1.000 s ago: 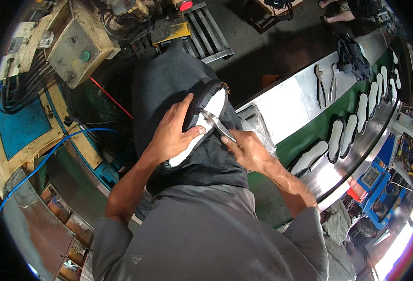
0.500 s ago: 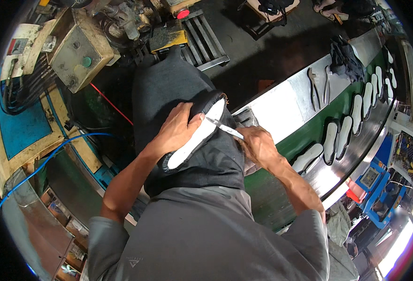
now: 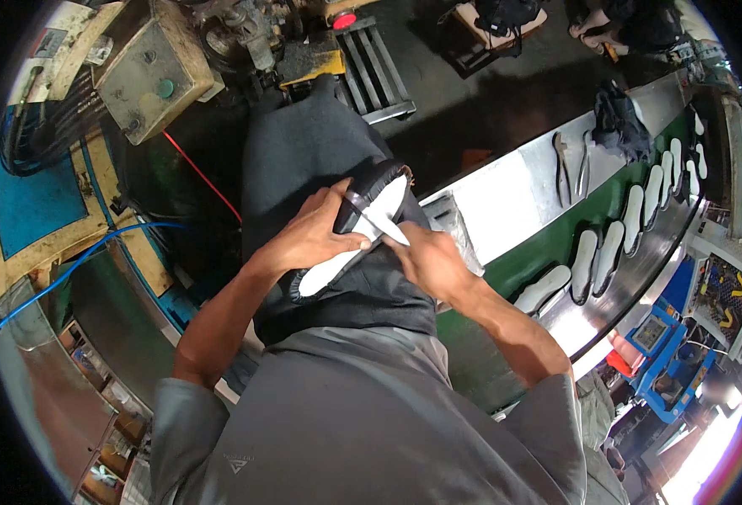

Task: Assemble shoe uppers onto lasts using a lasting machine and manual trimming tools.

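Observation:
A black shoe upper with a white sole-shaped bottom (image 3: 329, 271) lies bottom up across my lap, its toe pointing away to the right. My left hand (image 3: 316, 231) grips its left side, thumb pressed on the white bottom and fingers on the dark edge. In my right hand (image 3: 435, 259) is a slim knife-like tool (image 3: 383, 225) with a pale handle and a greyish metal end. The tool lies across the shoe, its metal end over the dark left edge near the toe part. Blur hides the exact contact of its tip.
On my right runs a green conveyor belt (image 3: 506, 278) carrying several similar shoes (image 3: 584, 265). Pliers (image 3: 562, 168) and a dark cloth (image 3: 619, 122) lie on its metal ledge (image 3: 506, 206). A machine control box (image 3: 156, 76) stands at far left, with a blue hose (image 3: 93, 257) nearer.
My right hand has moved left and inward, carrying the tool from the white bottom across to the shoe's left edge. My left thumb has slid lower along the shoe.

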Tool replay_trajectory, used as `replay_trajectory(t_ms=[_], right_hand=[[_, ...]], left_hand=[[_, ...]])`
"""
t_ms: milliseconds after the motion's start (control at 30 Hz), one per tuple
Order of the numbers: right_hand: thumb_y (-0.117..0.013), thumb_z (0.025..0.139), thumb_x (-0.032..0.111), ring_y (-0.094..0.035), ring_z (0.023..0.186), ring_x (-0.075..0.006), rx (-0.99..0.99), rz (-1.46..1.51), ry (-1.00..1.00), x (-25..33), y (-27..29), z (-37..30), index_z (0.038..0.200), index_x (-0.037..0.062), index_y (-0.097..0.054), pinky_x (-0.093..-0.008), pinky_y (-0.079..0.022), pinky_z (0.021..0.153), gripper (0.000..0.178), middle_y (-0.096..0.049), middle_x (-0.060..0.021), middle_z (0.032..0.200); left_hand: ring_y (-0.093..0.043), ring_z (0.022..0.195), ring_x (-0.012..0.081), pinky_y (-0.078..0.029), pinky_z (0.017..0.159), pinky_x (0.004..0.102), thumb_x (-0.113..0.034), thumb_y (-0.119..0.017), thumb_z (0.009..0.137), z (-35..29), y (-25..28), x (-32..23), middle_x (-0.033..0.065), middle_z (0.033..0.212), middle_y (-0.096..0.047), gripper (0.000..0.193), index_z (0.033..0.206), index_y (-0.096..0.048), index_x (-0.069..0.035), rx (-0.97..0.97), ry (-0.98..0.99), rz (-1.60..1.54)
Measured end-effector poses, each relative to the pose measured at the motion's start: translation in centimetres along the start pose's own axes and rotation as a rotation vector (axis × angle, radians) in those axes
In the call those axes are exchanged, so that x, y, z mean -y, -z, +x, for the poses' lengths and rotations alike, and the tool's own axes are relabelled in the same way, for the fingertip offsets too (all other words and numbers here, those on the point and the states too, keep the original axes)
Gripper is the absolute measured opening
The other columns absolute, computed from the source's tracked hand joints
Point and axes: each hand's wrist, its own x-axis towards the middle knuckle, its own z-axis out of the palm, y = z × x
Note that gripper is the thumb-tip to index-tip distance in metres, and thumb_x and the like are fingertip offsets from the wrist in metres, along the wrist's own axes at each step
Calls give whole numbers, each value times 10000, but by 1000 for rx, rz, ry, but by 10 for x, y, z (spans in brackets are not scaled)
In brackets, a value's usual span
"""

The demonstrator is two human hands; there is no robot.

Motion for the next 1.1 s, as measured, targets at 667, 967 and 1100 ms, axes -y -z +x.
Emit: replay_trajectory(t_ms=[667, 967, 1100], right_hand=[[-941, 902, 455, -746, 917, -228, 366, 121, -403, -47, 58, 32, 1413, -33, -660, -394, -592, 815, 761, -780, -155, 995], [-888, 892, 658, -567, 618, -115, -57, 992, -806, 51, -35, 8, 1098, -11, -728, -301, -471, 544, 718, -674, -28, 811], [-802, 1016, 551, -529, 544, -100, 23, 943, -752, 72, -64, 4, 1014, 43, -661, -296, -387, 488, 527, -646, -36, 732]], left_hand=[[-488, 1529, 398, -275, 1330, 550, -180, -892, 812, 29, 45, -47, 209, 1574, -589, 793, 1533, -603, -22, 38, -498, 582], [-585, 1426, 307, -537, 1150, 477, -284, -571, 1170, -46, -24, 13, 114, 1640, -490, 726, 1794, -204, -224, -278, -118, -1566], [-468, 1531, 305, -457, 1232, 502, -213, -528, 1147, -37, -42, 11, 136, 1700, -410, 789, 1814, -108, -248, -405, -188, -1593]])
